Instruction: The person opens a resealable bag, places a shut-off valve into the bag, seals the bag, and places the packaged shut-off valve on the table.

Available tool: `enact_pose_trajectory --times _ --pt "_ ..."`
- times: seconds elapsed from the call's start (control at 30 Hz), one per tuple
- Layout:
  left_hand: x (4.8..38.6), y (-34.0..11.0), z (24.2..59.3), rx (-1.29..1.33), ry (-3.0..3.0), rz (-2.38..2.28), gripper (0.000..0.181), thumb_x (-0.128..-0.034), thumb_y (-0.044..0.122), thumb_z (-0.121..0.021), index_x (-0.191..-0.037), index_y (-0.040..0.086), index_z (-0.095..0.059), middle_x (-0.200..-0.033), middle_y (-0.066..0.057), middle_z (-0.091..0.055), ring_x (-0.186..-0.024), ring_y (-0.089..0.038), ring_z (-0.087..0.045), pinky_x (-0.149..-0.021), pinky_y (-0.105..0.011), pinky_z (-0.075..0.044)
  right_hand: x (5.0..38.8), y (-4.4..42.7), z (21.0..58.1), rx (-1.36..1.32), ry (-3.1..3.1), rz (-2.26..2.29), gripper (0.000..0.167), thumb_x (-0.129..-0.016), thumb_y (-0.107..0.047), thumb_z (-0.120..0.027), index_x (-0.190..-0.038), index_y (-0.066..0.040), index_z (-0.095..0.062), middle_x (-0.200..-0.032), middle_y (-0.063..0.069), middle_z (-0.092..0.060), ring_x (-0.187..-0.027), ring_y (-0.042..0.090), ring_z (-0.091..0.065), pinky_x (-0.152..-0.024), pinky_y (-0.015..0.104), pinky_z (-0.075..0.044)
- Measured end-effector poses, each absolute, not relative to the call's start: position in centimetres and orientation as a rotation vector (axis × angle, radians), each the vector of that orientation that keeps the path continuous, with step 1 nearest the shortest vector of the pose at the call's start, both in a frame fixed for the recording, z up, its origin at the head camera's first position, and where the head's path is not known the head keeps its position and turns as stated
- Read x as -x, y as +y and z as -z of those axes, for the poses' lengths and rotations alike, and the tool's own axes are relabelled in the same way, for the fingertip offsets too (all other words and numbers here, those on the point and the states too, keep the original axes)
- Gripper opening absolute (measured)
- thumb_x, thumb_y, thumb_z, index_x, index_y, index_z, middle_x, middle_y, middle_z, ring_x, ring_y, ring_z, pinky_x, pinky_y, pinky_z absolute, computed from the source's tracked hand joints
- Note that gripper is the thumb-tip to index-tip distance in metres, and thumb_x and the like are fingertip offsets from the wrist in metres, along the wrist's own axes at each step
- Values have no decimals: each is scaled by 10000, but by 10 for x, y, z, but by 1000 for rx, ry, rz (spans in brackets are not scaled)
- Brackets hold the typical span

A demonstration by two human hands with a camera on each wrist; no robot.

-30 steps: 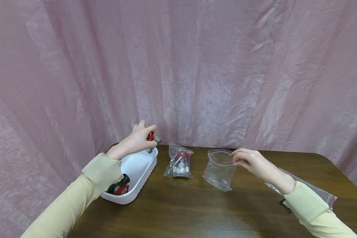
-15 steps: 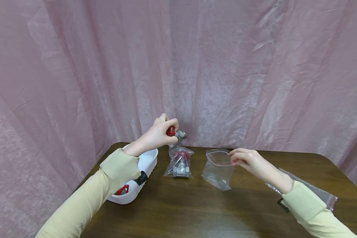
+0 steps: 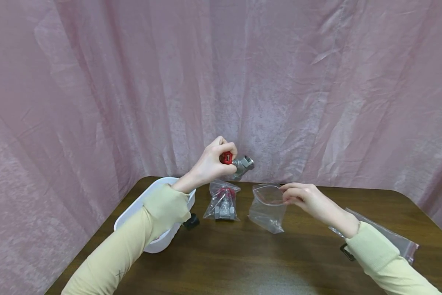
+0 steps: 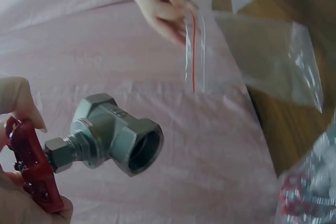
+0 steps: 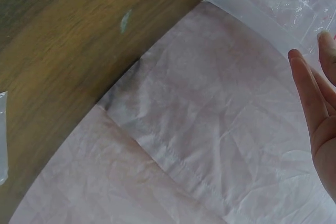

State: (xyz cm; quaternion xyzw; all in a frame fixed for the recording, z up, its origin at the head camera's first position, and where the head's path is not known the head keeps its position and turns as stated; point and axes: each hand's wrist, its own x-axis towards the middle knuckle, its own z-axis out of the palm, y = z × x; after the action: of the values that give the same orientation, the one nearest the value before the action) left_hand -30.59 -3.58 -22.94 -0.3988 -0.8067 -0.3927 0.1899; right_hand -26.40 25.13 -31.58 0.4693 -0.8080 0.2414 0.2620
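My left hand [image 3: 215, 164] grips a metal valve [image 4: 113, 135] by its red handwheel [image 4: 34, 166], and the valve body points right, above the table's back edge. A threaded opening on the valve faces the left wrist camera. To the right, my right hand [image 3: 309, 203] pinches the rim of a clear zip bag [image 3: 266, 209], whose mouth stands parted. In the left wrist view a red zip line runs along that bag's top. Between the hands, a second valve with a red handwheel sits inside a bagged packet [image 3: 224, 205] on the table.
A white bin [image 3: 132, 211] stands at the left, partly hidden by my left sleeve. More flat clear bags [image 3: 390, 239] lie at the right under my right forearm. The wooden table [image 3: 243, 262] meets a pink curtain [image 3: 279, 82] behind.
My left hand has carried the valve out from over the white bin, rightward past the bagged valve. The right hand and its bag have shifted slightly left.
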Motion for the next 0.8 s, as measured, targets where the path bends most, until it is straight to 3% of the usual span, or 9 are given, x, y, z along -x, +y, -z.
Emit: enact_pose_trajectory --times 0.23,0.8 --pt "301 -17 235 1182 -2206 1280 183 -572 -19 -584 -713 80 -523 -775 -27 -375 -692 -148 -360 -562 -249 -302 266 248 315 -1291 -2183 -663 288 -654 106 -718 -791 -122 -608 -991 63 -617 -896 255 -593 -736 137 -404" --pt "305 6 257 1355 -2178 1470 167 -621 -16 -582 -726 109 -547 -797 -42 -405 -714 -141 -394 -578 -230 -325 269 244 314 -1345 -2155 -717 283 -647 95 -727 -786 -125 -616 -959 101 -624 -855 256 -603 -737 145 -410"
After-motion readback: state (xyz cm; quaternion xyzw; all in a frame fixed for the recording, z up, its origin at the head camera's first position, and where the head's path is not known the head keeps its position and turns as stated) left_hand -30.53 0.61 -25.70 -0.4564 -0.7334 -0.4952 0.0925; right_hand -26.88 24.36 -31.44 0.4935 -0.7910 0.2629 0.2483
